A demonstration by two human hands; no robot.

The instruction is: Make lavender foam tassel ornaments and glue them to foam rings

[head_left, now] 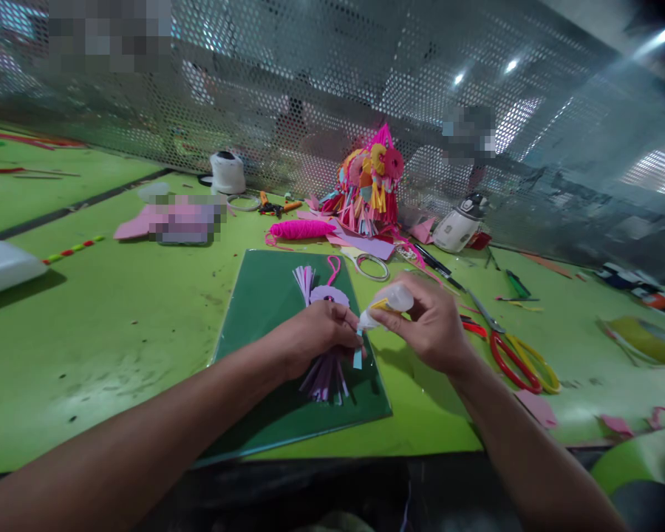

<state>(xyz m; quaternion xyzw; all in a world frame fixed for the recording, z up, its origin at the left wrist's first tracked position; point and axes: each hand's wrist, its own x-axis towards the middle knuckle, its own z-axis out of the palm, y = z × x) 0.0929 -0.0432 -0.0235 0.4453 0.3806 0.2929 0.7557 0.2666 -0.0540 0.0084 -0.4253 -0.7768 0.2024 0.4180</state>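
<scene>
My right hand (435, 325) is wrapped round a small white glue bottle (396, 297), tipped with its nozzle down to the left. The nozzle meets the top of a narrow light blue paper strip (357, 357). My left hand (322, 331) pinches that strip between its fingertips. Beneath the left hand lies a lilac paper disc (330, 295) with a pink cord loop (334, 270) at its top. Lilac fringe (304, 278) sticks out at its upper left, and a purple paper tassel (324, 383) hangs below. The hand hides the disc's lower part.
A dark green board (266, 295) lies under the work. Scissors (513, 362) with red and yellow handles rest at the right. Behind are a pink yarn bundle (304, 230), a roll of tape (372, 267), a tasselled paper ornament (374, 181) and paper scraps (536, 408). A perforated metal screen (310, 81) borders the table.
</scene>
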